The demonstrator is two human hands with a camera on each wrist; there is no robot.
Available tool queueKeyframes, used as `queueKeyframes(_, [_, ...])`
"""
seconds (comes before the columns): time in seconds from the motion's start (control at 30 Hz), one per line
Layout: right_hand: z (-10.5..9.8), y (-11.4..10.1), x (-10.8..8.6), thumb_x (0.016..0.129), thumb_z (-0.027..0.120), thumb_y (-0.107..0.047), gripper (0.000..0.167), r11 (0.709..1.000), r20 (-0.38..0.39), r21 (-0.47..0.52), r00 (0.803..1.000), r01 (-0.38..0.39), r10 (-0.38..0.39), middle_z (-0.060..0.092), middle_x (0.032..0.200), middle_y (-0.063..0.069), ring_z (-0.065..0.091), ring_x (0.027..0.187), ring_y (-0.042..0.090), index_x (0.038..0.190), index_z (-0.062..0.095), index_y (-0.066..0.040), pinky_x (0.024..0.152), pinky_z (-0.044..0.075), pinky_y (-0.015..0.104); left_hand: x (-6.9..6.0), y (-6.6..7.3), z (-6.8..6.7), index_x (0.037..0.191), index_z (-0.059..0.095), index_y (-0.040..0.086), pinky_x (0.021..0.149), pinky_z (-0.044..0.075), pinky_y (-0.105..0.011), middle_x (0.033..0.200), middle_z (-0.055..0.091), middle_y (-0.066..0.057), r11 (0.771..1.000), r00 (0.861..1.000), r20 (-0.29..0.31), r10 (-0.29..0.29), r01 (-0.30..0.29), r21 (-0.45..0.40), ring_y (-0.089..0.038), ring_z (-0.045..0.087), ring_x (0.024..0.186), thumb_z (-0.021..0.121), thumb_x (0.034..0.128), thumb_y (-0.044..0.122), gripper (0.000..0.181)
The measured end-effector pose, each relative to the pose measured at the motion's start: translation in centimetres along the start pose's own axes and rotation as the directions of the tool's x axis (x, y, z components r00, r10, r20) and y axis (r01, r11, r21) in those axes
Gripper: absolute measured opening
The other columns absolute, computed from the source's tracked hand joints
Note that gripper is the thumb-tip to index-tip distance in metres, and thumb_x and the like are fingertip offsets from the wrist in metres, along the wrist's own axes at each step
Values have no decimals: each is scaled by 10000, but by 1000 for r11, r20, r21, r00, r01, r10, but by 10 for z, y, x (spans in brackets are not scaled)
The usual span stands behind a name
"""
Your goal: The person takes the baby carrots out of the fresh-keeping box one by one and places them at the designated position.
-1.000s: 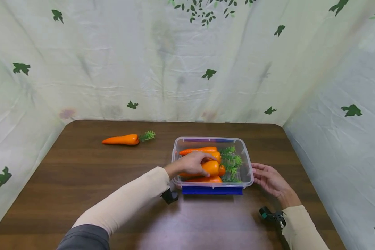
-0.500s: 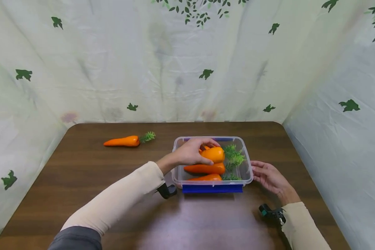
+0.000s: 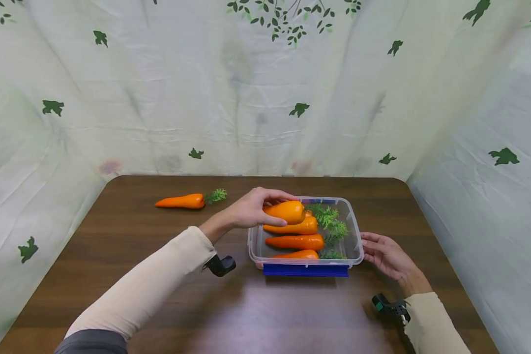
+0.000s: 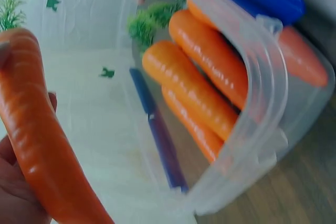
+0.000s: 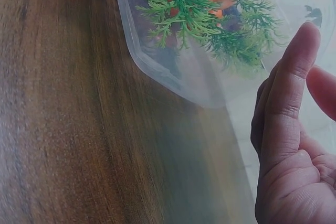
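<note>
Fingers and thumb of my left hand (image 3: 250, 207) grip an orange carrot (image 3: 287, 212) above the back left part of a clear plastic box (image 3: 307, 262). The left wrist view shows the held carrot (image 4: 44, 135) close up, a bit of green at its top. Several other carrots (image 3: 295, 242) lie side by side in the box, their leafy green tops (image 3: 332, 225) toward its right wall. At that wall is my right hand (image 3: 391, 259). Its fingers are fairly straight at the rim; whether they touch it is hard to tell.
One more carrot (image 3: 183, 201) with a leafy top lies on the brown wooden table (image 3: 168, 255), at the back left. Blue clip flaps (image 3: 306, 270) hang on the box's long sides. Pale curtains (image 3: 265, 98) with leaf prints enclose the table's back and sides.
My left hand has lifted a carrot from among those in the box and moved it up and left toward the back left rim. The right hand has stayed beside the box.
</note>
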State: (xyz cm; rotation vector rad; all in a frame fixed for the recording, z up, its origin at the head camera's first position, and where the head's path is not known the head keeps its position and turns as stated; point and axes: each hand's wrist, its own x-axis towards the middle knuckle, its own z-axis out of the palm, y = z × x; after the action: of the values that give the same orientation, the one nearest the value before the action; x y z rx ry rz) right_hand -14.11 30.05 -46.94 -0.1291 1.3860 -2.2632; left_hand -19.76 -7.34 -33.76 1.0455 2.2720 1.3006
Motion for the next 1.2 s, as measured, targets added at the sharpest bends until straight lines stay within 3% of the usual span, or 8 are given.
queueKeyframes(0.2, [0, -3, 0, 1013, 380, 37, 304, 1000, 12, -14, 1000, -5, 6, 670, 1089, 96, 665, 932, 170, 1165, 629, -52, 837, 537, 276, -13, -6, -19, 1308, 593, 125, 871, 490, -339, 1178, 641, -17, 1000, 1000, -25, -11, 11, 14, -195, 580, 962, 761, 831, 142, 506])
queueKeyframes(0.43, [1, -7, 0, 1011, 403, 25, 286, 1000, -9, -19, 1000, -2, 1, 674, 1093, 88, 673, 946, 172, 1148, 639, -59, 840, 535, 280, -32, -19, -41, 1304, 584, 103, 864, 500, -369, 1190, 638, -61, 999, 990, -135, -27, 31, 32, -220, 582, 972, 765, 818, 75, 519])
queueKeyframes(0.6, [1, -5, 0, 1013, 395, 25, 290, 1000, -3, 0, 1000, -15, 15, 670, 1105, 92, 669, 962, 177, 1156, 632, -62, 857, 530, 289, -52, -31, -61, 1297, 586, 89, 874, 483, -366, 1205, 624, -86, 994, 980, -185, -74, 87, 63, -236, 558, 997, 759, 818, 52, 510])
queueKeyframes(0.93, [0, 1, 1, 1012, 364, 52, 333, 1000, 9, 3, 1000, -3, 3, 679, 1088, 78, 669, 951, 156, 1139, 647, -69, 827, 540, 272, -97, -61, -94, 1314, 579, 92, 904, 430, -340, 1277, 579, -111, 958, 936, -276, -219, 260, 121, -250, 546, 1026, 743, 841, 81, 501])
queueKeyframes(1.2, [-2, 1, 0, 1010, 371, 53, 327, 1000, 12, 9, 1000, 5, -5, 680, 1076, 92, 671, 927, 160, 1145, 649, -55, 818, 543, 270, -119, -83, -105, 1309, 568, 81, 969, 384, -436, 1296, 552, -147, 928, 904, -307, -298, 350, 130, -296, 516, 1099, 735, 836, 43, 502])
